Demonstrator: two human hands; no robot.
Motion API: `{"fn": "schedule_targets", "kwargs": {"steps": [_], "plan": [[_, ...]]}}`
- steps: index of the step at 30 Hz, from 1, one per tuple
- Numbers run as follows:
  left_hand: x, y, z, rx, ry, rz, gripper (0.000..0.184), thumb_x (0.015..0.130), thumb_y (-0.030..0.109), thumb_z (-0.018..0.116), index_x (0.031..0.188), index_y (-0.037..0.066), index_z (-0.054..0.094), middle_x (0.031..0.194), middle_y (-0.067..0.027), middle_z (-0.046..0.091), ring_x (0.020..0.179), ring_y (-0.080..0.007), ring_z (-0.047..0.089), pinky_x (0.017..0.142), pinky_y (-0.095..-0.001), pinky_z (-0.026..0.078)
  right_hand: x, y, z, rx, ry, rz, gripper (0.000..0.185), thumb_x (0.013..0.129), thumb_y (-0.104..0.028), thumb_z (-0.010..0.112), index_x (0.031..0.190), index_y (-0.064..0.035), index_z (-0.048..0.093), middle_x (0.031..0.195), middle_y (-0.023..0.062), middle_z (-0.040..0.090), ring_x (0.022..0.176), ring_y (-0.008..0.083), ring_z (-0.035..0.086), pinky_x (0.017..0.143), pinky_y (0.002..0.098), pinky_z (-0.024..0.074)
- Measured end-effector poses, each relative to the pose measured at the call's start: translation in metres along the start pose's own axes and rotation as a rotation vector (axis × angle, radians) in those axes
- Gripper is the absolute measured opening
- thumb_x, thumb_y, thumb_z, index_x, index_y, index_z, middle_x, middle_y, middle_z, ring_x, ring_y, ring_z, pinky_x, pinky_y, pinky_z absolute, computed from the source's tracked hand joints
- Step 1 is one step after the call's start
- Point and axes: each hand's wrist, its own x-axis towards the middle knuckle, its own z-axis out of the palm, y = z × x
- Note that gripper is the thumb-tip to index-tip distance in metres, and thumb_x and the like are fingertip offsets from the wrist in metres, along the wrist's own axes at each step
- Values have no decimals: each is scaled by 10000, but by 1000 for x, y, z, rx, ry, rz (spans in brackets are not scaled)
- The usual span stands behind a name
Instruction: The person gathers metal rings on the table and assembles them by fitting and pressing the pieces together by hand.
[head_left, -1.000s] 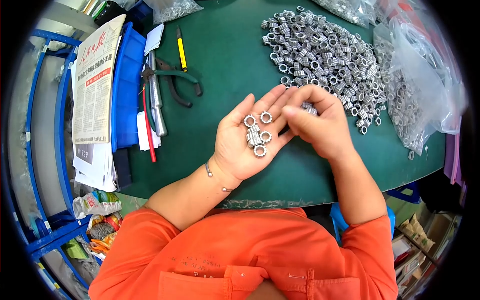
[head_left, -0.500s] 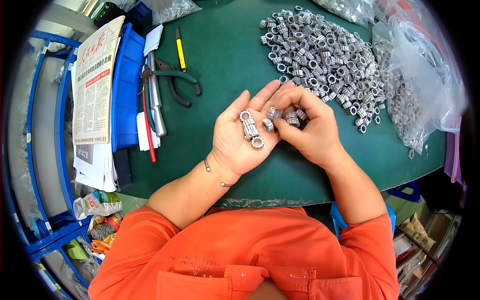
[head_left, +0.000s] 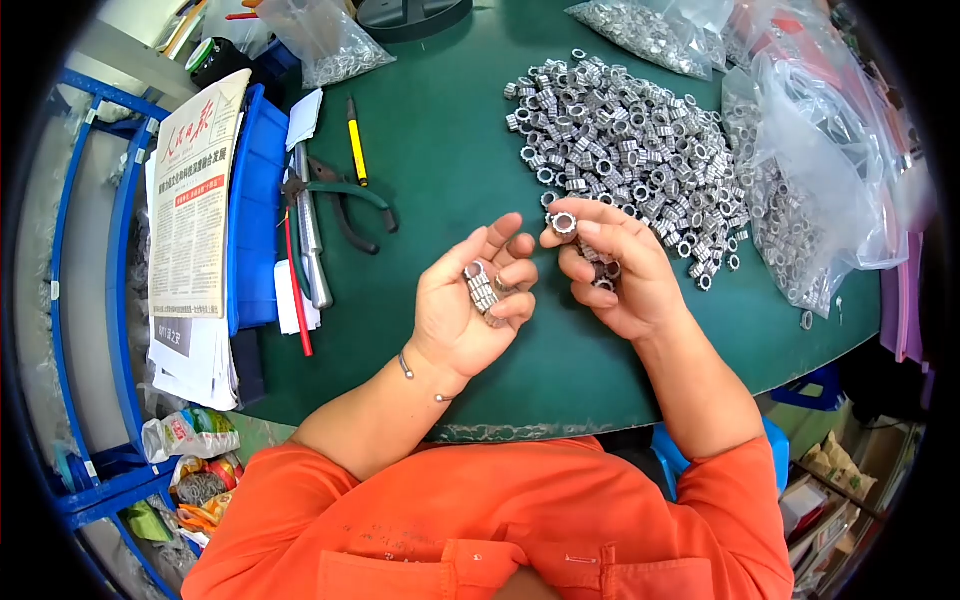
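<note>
My left hand is turned palm up with its fingers curled in. Across the palm lies a short row of small silver toothed metal rings, set side by side. My right hand pinches one toothed metal ring between thumb and forefinger, its hole facing me. More rings are tucked under the curled fingers of that hand, partly hidden. Just beyond my right hand spreads a large heap of the same metal rings. The two hands are a little apart over the green tabletop.
On the green table, pliers, a yellow marker and a red rod lie left. A blue bin stands beside a newspaper. Clear bags of metal pieces sit right, another bag at the back.
My hands have moved apart. My left fingers have curled round the rings in the palm, and my right hand now holds up one ring in a pinch. The view has shifted slightly.
</note>
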Motion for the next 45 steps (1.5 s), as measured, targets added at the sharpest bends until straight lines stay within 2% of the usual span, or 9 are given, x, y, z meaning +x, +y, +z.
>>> {"fn": "schedule_targets", "kwargs": {"steps": [4, 7, 12, 16, 25, 31, 34, 40, 45], "plan": [[-1, -1, 23, 6, 178, 159, 350, 927, 244, 451, 1202, 33, 499, 1141, -138, 501, 900, -177, 474, 739, -299, 431, 0, -2, -1, 7, 10, 23, 259, 868, -51, 528, 1115, 21, 557, 907, 130, 636, 588, 73, 523, 366, 152, 313], [0, 2, 34, 85, 325, 248, 333, 941, 225, 435, 1212, 36, 477, 1142, -139, 484, 878, -170, 474, 673, -273, 441, 0, -4, -1, 51, 2, 61, 231, 855, -37, 525, 1075, 15, 569, 899, 130, 636, 588, 76, 527, 368, 154, 318], [-5, 18, 7, 200, 95, 26, 257, 964, 191, 402, 1158, 39, 475, 1047, -114, 497, 764, -136, 476, 465, -189, 363, 2, -2, -3, -30, 119, 11, 181, 822, 12, 547, 1001, -9, 554, 909, 139, 634, 585, 74, 523, 376, 154, 323], [1, -6, 41, 519, 493, 248, 248, 964, 202, 404, 1139, 34, 460, 985, -99, 511, 607, -83, 420, 429, -174, 319, 1, -1, 1, -89, 115, -24, 193, 813, 28, 564, 1001, -12, 547, 921, 139, 635, 586, 66, 519, 382, 151, 323], [-7, -1, 25, 591, 253, 182, 188, 933, 125, 460, 1107, 54, 470, 873, -79, 530, 548, -50, 409, 410, -159, 302, 0, 2, 2, -194, 110, -57, 217, 800, 36, 592, 1010, -3, 556, 945, 118, 636, 604, 56, 521, 389, 149, 321], [-3, -7, 29, 695, 374, 179, 153, 908, 109, 507, 1053, 60, 500, 854, -70, 539, 536, -49, 404, 399, -161, 304, 0, 12, 5, -633, 149, -371, 342, 756, 53, 616, 1069, -4, 490, 937, 88, 620, 733, 90, 562, 656, 220, 468], [0, -10, 32, 784, 418, 188, 160, 905, 143, 529, 1036, 53, 512, 846, -60, 543, 555, -47, 418, 405, -157, 314, 1, 20, 4, -779, 107, -597, 339, 757, 51, 606, 1065, -10, 479, 937, 88, 615, 741, 107, 577, 660, 231, 472], [0, -14, 21, 867, 426, 99, 246, 891, 196, 587, 1059, 28, 520, 842, -20, 542, 592, -33, 436, 417, -146, 328, -1, 23, 3, -1051, 16, -634, 237, 771, 27, 608, 997, -14, 551, 902, 72, 623, 722, 89, 580, 637, 227, 471], [-1, -17, 20, 1033, 396, 394, 230, 821, 21, 644, 1031, -1, 553, 765, 1, 546, 525, -16, 409, 422, -150, 301, -6, 9, 12, -644, 194, -148, 193, 800, -17, 620, 992, 0, 624, 829, 7, 618, 651, 44, 527, 575, 188, 437]]}}
